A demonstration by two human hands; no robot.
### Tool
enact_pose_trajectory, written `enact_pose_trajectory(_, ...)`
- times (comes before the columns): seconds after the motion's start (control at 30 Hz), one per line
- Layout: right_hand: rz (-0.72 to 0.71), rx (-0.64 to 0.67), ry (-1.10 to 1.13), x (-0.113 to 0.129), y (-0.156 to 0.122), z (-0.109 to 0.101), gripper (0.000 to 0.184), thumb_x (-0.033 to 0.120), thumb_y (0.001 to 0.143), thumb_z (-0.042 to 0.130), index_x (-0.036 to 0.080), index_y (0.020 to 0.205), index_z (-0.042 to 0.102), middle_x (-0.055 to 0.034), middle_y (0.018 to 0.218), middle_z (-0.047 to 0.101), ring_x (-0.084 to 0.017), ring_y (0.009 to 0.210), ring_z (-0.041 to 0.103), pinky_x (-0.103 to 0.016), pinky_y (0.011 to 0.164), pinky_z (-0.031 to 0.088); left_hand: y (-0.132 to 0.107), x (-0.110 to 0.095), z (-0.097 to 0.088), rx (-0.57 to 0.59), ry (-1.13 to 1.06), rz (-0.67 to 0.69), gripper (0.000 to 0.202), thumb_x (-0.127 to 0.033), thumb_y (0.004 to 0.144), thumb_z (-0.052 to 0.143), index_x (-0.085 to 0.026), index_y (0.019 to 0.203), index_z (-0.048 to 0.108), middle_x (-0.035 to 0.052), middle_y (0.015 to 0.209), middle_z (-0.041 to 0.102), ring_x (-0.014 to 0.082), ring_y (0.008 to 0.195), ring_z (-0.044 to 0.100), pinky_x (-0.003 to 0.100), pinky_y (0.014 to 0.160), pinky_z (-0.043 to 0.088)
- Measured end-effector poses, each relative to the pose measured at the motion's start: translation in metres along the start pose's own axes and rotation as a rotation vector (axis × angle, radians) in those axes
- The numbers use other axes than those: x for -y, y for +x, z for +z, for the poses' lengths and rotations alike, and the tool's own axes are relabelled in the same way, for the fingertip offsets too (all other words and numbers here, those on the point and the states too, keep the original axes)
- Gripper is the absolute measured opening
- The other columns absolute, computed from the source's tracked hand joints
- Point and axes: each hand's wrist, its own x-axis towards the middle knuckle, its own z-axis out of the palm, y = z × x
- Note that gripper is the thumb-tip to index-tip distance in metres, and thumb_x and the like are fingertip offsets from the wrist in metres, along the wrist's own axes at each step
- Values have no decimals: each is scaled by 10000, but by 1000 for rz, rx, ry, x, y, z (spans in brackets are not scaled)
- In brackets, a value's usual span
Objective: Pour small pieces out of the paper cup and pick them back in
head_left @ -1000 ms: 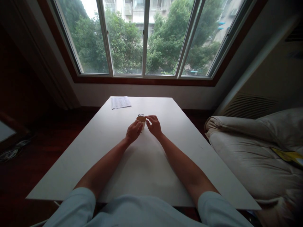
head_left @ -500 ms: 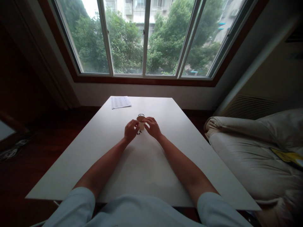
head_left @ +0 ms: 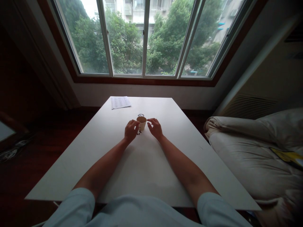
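1. A small paper cup stands upright a little above the middle of the frame, on the far half of the white table
2. A few tiny dark bits lie on the tabletop just below the cup, between the two hands; what they are is too small to tell
3. The left hand sits just left of the cup, fingers curled, thumb and forefinger pinched near the rim; whether it holds a bit I cannot tell
4. The right hand hovers just right of the cup, fingers loosely open, gripping nothing
5. A small dark ring lies just above the cup, a printed sheet further up and left
6. With both hands so close, a knuckle could tip the light cup, or brush the bits away
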Motion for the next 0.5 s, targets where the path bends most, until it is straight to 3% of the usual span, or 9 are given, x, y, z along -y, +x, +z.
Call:
enact_pose_trajectory(0.37, -15, 62, 22, 6, -2, 2, 255, 243, 931, 550, 239, 1172, 635, -64, 948, 636, -210, 893, 581, -351, 780, 519, 2, -1, -1, -38, -4, -13, 173, -162, 926, 519, -215, 989, 672, 67, 1008, 656, 210, 973, 588, 374, 862, 492)
enact_pose_trajectory(0.5, -22, 54, 26, 10, -2, 2, 269, 235, 915, 560, 237, 1177, 620, -59, 917, 633, -207, 872, 574, -340, 763, 511, 2, 1, 0, -43, -18, -17, 147, -169, 918, 538, -219, 941, 675, 58, 971, 658, 204, 937, 593, 368, 842, 500)
